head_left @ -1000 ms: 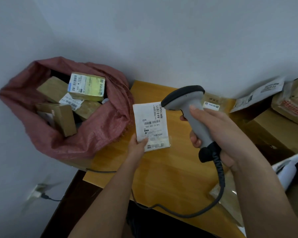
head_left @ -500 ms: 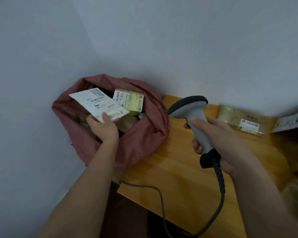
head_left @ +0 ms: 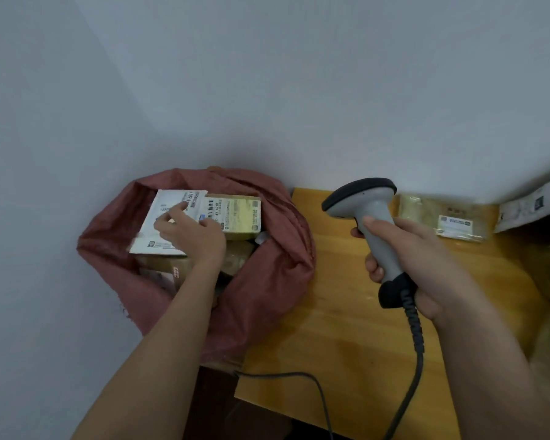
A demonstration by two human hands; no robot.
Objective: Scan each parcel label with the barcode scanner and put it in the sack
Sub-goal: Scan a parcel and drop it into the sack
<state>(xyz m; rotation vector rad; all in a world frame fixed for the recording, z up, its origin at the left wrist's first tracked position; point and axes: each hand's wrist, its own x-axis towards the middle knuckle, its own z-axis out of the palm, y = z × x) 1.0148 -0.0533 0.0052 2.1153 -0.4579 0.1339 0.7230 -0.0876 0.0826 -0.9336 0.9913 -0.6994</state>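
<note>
A red woven sack (head_left: 269, 281) stands open at the table's left end, holding several parcels. A flat white parcel (head_left: 158, 225) with a barcode label lies on top of them, beside a yellow-labelled box (head_left: 240, 214). My left hand (head_left: 194, 235) is over the white parcel, fingers spread loosely and touching its top. My right hand (head_left: 421, 258) grips the handle of the grey barcode scanner (head_left: 370, 211) above the table, its dark head pointing left towards the sack.
The wooden table (head_left: 340, 315) runs right from the sack. A clear-wrapped labelled parcel (head_left: 442, 222) lies at its back by the wall, and a white mailer (head_left: 534, 204) leans at the far right. The scanner's cable (head_left: 416, 341) hangs over the front edge.
My left hand carried the white parcel from in front of the scanner into the sack, laid it flat there and relaxed its grip. The scanner hand stayed put.
</note>
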